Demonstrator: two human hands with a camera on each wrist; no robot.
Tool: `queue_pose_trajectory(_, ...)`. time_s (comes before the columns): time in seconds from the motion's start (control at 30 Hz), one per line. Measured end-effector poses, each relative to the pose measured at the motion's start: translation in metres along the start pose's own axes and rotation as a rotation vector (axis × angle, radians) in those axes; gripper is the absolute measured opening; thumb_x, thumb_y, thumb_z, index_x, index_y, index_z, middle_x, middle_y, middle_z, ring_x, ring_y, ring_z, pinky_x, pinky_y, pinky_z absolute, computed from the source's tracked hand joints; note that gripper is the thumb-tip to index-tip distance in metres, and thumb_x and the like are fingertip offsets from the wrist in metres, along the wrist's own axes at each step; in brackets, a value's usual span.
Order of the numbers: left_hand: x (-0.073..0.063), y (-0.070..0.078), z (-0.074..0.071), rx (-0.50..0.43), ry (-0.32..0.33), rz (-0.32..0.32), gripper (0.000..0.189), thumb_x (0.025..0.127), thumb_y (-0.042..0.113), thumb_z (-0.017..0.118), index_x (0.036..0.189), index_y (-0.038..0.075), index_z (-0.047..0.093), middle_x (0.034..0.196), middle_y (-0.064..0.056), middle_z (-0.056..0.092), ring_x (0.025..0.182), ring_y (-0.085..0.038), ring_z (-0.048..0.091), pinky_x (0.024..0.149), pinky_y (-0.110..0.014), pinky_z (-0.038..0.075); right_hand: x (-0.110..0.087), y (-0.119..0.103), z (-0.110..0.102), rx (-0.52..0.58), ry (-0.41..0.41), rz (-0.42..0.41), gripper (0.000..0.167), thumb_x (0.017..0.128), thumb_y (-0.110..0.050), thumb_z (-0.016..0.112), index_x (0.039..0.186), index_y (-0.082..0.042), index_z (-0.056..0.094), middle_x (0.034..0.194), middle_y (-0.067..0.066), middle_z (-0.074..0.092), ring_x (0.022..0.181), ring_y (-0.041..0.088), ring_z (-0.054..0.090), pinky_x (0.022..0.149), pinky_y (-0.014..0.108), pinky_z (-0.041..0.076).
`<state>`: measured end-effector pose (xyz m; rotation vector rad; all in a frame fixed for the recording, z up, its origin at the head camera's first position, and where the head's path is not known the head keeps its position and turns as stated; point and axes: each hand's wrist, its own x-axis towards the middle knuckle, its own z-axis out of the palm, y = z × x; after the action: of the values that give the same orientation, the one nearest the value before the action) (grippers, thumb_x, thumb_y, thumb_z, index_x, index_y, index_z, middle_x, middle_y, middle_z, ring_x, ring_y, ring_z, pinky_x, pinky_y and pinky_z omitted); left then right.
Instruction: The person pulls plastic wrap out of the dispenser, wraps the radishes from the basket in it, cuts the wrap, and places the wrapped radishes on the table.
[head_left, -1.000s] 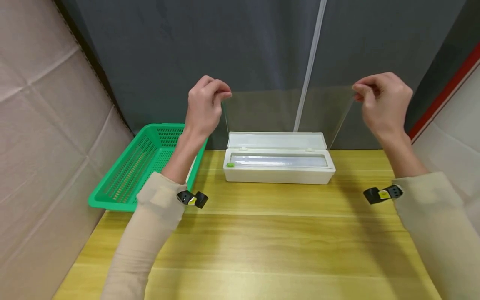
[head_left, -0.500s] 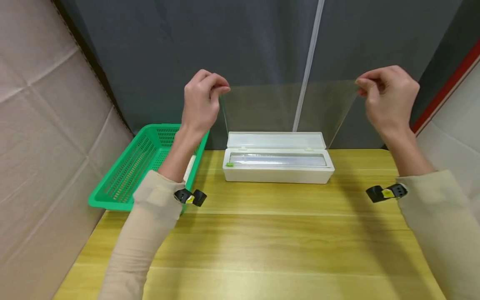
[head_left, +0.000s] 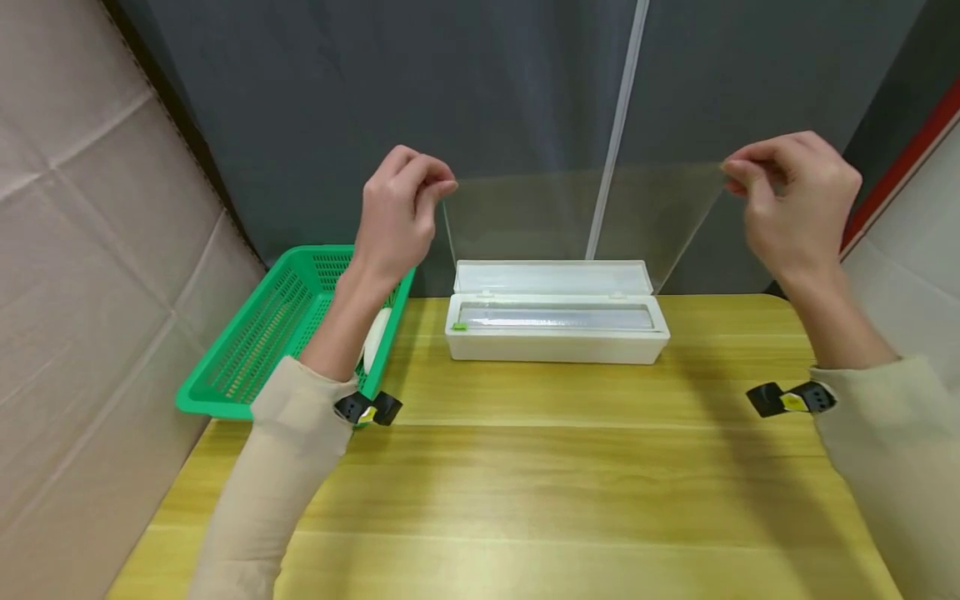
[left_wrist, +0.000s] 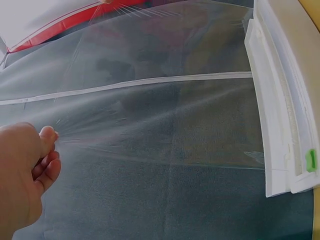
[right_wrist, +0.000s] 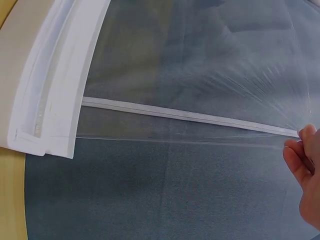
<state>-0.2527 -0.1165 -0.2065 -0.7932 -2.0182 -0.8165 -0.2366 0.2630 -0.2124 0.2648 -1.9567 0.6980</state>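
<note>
A clear sheet of plastic wrap stretches upward from a white dispenser box at the back of the table. My left hand pinches its upper left corner between thumb and fingertips. At the upper right corner my right hand pinches it the same way. The box lid stands raised, and a green slider sits at the left end of the slot. In the left wrist view, creases run through the wrap from the fingertips; the right wrist view shows creases fanning out from the right hand.
A green slotted basket stands at the left, partly behind my left forearm, with a white item inside by its right wall. Dark grey curtain hangs behind the wooden table. Pale panels flank both sides.
Both hands first rise a little with the wrap. They then spread slightly apart, the right hand moving farther right, and the wrap stays stretched between them. The box stays in place.
</note>
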Motion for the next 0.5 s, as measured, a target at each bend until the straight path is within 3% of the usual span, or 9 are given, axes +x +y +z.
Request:
queue_pose_trajectory(0.13,-0.009,0.005,-0.005,-0.017,-0.039,0.054,0.014,0.100,0.006,0.062,0.096,-0.006,0.069,0.095,-0.018,0.057,0.083,-0.028,0.054,0.073,-0.033,0.046,-0.008,0.000,-0.010,0.011,0.029,-0.081,0.031,0.100,-0.020,0.065,0.093,0.008,0.075,0.087,0.009,0.069,0.083,-0.024,0.047,0.079,0.004,0.042)
queue_pose_trajectory(0.27,-0.020,0.010,-0.009,-0.043,-0.065,0.097,0.013,0.100,0.006,0.061,0.095,-0.005,0.067,0.094,-0.017,0.056,0.081,-0.026,0.053,0.071,-0.031,0.045,-0.019,-0.002,-0.023,-0.023,0.008,-0.153,0.033,0.103,-0.016,0.060,0.092,0.011,0.073,0.087,0.020,0.069,0.088,-0.024,0.044,0.076,0.003,0.035)
queue_pose_trajectory(0.37,-0.029,0.014,-0.013,-0.066,-0.081,0.133,0.011,0.099,0.004,0.063,0.092,-0.004,0.066,0.092,-0.015,0.056,0.079,-0.023,0.052,0.070,-0.028,0.044,-0.030,-0.003,-0.032,-0.035,0.010,-0.188,0.030,0.103,-0.011,0.058,0.090,0.012,0.073,0.088,0.025,0.069,0.081,-0.002,0.057,0.074,0.005,0.030)
queue_pose_trajectory(0.43,-0.035,0.016,-0.016,-0.085,-0.093,0.157,0.009,0.098,0.003,0.064,0.092,-0.003,0.065,0.092,-0.014,0.057,0.078,-0.021,0.051,0.070,-0.026,0.044,-0.037,-0.005,-0.038,-0.029,0.018,-0.200,0.027,0.101,-0.006,0.059,0.087,0.012,0.073,0.088,0.026,0.068,0.076,0.017,0.058,0.074,0.006,0.029)
queue_pose_trajectory(0.5,-0.040,0.019,-0.019,-0.097,-0.107,0.183,0.007,0.097,0.002,0.065,0.091,-0.002,0.064,0.092,-0.013,0.057,0.078,-0.020,0.051,0.070,-0.024,0.043,-0.045,-0.007,-0.043,-0.024,0.025,-0.212,0.023,0.099,-0.003,0.061,0.086,0.013,0.072,0.087,0.028,0.068,0.074,0.018,0.056,0.073,0.007,0.027)
